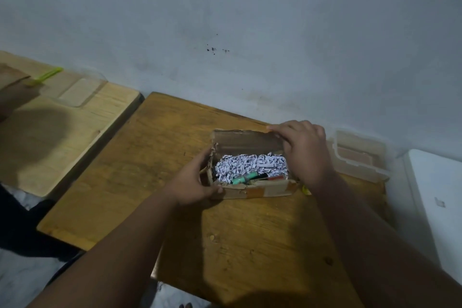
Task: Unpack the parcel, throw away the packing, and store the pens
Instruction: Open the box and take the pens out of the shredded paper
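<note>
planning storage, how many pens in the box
2: green plastic pen, black-and-red pen right of it, along the near wall of the brown cardboard box; more may be buried.

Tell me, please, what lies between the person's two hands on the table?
In the head view, the open cardboard box lies between the left hand and right hand, which both hold it; inside are shredded paper and pens.

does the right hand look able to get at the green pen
Probably yes: the box is open, the green pen lies uncovered on the shredded paper, and the right hand holds the flap just beyond it.
</note>
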